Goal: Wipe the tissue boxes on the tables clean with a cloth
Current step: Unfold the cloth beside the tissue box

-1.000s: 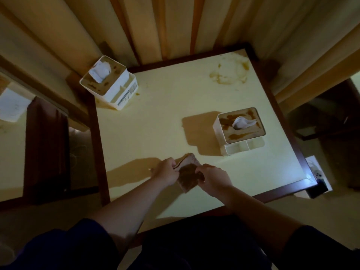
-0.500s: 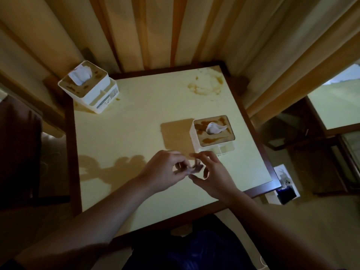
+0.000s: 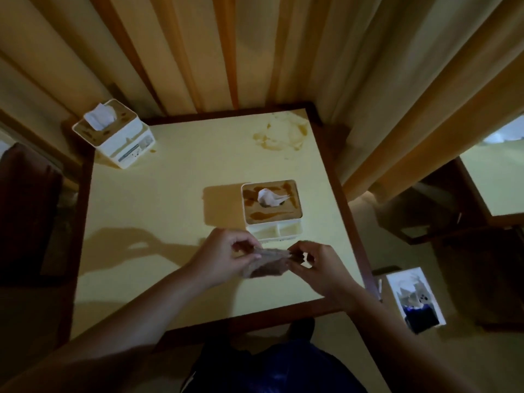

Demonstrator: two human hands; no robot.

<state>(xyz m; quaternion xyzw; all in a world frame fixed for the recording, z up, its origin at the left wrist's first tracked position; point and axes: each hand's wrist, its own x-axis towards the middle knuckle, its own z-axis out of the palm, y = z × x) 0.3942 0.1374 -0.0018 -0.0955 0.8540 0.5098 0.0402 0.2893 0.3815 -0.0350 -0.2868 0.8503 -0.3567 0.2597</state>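
A brownish cloth (image 3: 268, 265) is stretched between my two hands above the near part of the pale yellow table (image 3: 170, 199). My left hand (image 3: 226, 256) pinches its left edge and my right hand (image 3: 314, 265) pinches its right edge. Just beyond the cloth stands a white tissue box (image 3: 272, 208) with brown stains on its tan lid and a tissue poking out. A second white tissue box (image 3: 113, 137), also stained on top, sits at the table's far left corner.
A brown smear (image 3: 280, 134) marks the table's far right corner. Striped curtains (image 3: 255, 52) hang behind the table. A white bin (image 3: 414, 299) stands on the floor to the right. Another table (image 3: 493, 177) is at the far right, and a dark chair (image 3: 25, 211) at the left.
Both hands lifted off the table with the cloth and moved closer to the centre tissue box. The cloth went from bunched between the fingers to spread out between the hands.
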